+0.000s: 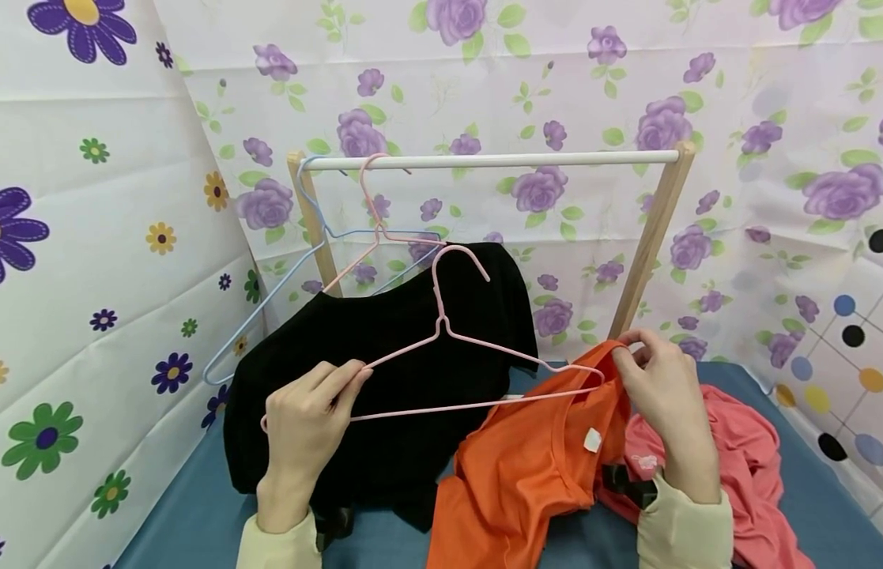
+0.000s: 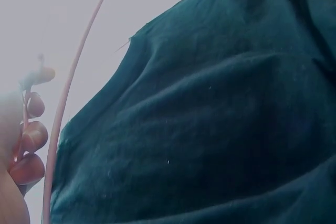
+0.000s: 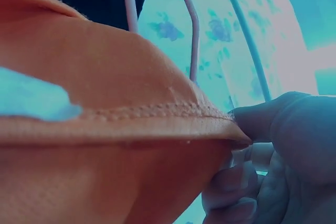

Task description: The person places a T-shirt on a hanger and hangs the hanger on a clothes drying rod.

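While I stand by the rack, both hands are occupied. Left hand [image 1: 309, 431]: narrow grip, thumb and index finger pinching one sloping arm of a pink hanger [image 1: 441, 318], hook pointing up. Right hand [image 1: 662, 383]: thumb and fingers pinching a raised edge of an orange shirt [image 1: 526, 466]; the right wrist view shows stitching along that edge, running to the fingertips.

Position of hanger: in front of a black shirt [image 1: 384, 324], its far end against the orange fabric just beside the right hand. How deep that end sits within the garment, I cannot tell. White label [image 1: 593, 440] visible on the orange cloth, lower part of the shirt drooping toward the blue surface [image 1: 832, 506].

Surroundings: black shirt hangs from a second pink hanger [image 1: 378, 229], hooked over the white rail [image 1: 526, 160]; blue hanger [image 1: 259, 308] hooked near the rail's left end. Coral shirt [image 1: 747, 450] lies crumpled, right of the orange one.
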Demonstrator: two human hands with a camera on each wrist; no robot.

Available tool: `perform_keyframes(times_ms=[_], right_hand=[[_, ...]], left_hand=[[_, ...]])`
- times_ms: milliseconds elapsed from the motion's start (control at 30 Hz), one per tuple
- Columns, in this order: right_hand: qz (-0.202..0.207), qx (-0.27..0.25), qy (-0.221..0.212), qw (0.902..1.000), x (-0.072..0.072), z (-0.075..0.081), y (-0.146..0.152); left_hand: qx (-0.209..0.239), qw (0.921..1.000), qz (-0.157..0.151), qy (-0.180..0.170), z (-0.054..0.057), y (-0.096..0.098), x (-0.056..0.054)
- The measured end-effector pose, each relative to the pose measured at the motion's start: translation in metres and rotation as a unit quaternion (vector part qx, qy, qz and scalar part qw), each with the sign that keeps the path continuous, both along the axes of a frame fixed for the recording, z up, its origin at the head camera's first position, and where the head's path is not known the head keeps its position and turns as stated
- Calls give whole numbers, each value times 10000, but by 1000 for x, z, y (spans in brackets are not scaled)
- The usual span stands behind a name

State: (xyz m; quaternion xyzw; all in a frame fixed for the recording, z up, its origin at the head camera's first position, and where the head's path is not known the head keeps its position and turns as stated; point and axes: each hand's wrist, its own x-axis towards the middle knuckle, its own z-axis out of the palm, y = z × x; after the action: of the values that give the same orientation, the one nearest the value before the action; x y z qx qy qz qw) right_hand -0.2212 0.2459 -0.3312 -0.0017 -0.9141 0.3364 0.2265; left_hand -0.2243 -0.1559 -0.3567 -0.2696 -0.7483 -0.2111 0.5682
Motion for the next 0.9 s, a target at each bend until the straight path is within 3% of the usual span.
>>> perform_keyframes(times_ms=[300, 467, 733, 900], right_hand=[[-364, 197, 205, 9989, 4, 4, -7], [-345, 129, 116, 9993, 4, 4, -10], [13, 63, 57, 10000, 1, 1, -8], [652, -376, 6, 9972, -4, -4, -3]], left_hand=[[32, 10000, 10, -29, 1, 11, 2], [43, 10000, 63, -31, 0, 16, 3], [7, 9999, -137, 12, -1, 24, 3], [-7, 9997, -214, 79, -3, 25, 2]])
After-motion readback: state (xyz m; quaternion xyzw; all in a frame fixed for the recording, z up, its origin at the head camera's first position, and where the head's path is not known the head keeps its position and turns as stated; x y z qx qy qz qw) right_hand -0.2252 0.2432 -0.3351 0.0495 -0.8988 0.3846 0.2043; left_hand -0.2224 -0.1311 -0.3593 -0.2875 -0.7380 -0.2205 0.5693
